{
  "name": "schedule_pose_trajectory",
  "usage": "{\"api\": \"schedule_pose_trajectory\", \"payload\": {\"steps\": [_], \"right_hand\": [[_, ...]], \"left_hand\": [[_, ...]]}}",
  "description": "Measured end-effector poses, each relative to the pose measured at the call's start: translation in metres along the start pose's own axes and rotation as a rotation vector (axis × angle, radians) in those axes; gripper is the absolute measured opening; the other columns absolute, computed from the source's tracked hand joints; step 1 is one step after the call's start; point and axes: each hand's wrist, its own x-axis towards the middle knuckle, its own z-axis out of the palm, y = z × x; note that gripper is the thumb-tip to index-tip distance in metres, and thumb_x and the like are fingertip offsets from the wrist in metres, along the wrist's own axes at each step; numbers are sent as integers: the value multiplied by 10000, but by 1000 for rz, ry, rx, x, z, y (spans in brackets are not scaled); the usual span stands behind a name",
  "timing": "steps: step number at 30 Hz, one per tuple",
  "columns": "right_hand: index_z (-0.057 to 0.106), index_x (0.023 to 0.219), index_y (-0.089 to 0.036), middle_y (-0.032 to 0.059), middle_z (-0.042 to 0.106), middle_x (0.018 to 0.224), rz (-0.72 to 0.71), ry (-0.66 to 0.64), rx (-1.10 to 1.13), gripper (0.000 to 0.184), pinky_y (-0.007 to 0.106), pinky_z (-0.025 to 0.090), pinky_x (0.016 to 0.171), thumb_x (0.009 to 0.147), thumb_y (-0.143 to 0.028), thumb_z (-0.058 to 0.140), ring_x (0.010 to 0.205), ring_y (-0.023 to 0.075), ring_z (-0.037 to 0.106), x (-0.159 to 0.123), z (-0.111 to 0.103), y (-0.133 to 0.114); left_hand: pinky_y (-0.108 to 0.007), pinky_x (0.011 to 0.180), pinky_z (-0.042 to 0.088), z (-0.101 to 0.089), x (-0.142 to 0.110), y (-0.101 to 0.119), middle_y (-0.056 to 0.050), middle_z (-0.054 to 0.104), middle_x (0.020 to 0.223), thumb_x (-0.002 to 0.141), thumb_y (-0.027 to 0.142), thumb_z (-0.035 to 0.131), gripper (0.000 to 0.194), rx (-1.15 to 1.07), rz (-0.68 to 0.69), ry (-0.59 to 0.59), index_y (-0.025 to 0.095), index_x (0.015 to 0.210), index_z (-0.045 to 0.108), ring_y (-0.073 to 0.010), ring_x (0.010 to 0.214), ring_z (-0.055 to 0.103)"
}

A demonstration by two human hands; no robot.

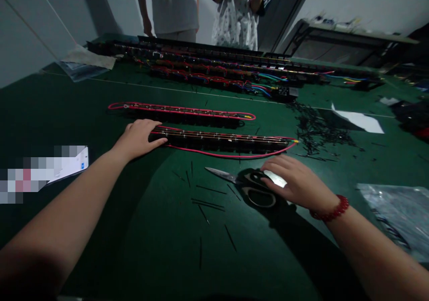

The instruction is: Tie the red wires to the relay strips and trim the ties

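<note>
My left hand (139, 138) grips the left end of a long black strip (217, 144), thumb on the near side and fingers on the far side. Along the strip run thin wires, and a red cable (214, 155) loops around it to a yellow tip at the right. My right hand (295, 182) is just over the handles of black-handled scissors (258, 196), its thumb and fingers apart. The scissors lie with blades closed, pointing left. Something bright shows between my right thumb and fingers; I cannot make out what it is.
A similar strip (187, 112) with a red cable lies behind. Cut black scraps (318, 129) are heaped at right; several thin pieces (208, 205) lie in front. Wired assemblies (208, 75) line the back. A phone (78, 160) and plastic bag (398, 214) flank me. Two people (174, 6) stand opposite.
</note>
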Motion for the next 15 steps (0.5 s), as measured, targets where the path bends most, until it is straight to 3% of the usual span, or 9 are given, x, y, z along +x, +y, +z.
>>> {"api": "schedule_pose_trajectory", "payload": {"steps": [3, 6, 10, 15], "right_hand": [[647, 1082, -166, 114, 688, 1038, 41, -140, 34, 312, 409, 520, 794, 882, -405, 639, 927, 259, 616, -2, -2, -21], [650, 1066, -169, 109, 683, 1017, 89, -185, 39, 277, 407, 511, 802, 887, -379, 632, 927, 257, 600, -5, 0, -30], [651, 985, -163, 103, 676, 937, 129, -223, 36, 168, 394, 501, 782, 900, -297, 597, 883, 249, 601, -11, -2, -28], [646, 992, -177, 98, 683, 936, 189, -277, 53, 156, 395, 499, 783, 894, -278, 579, 882, 248, 621, -22, -10, -21]], "left_hand": [[-462, 1078, 384, 9, -2, -10, -144, 586, 1313, 890, 627, 510, 642, -135, 29, 35, 150, 1316, 566, -313, 1243, 493], [-467, 1053, 395, 15, -1, -12, -130, 589, 1238, 891, 603, 522, 576, -205, 45, 55, 159, 1250, 593, -310, 1199, 491], [-468, 1027, 403, 16, -1, -6, -123, 570, 1210, 896, 590, 521, 547, -251, 67, 39, 162, 1228, 596, -313, 1181, 470], [-461, 1020, 401, 18, -1, 3, -106, 559, 1211, 893, 574, 539, 516, -272, 79, 9, 190, 1234, 584, -307, 1184, 450]]}}
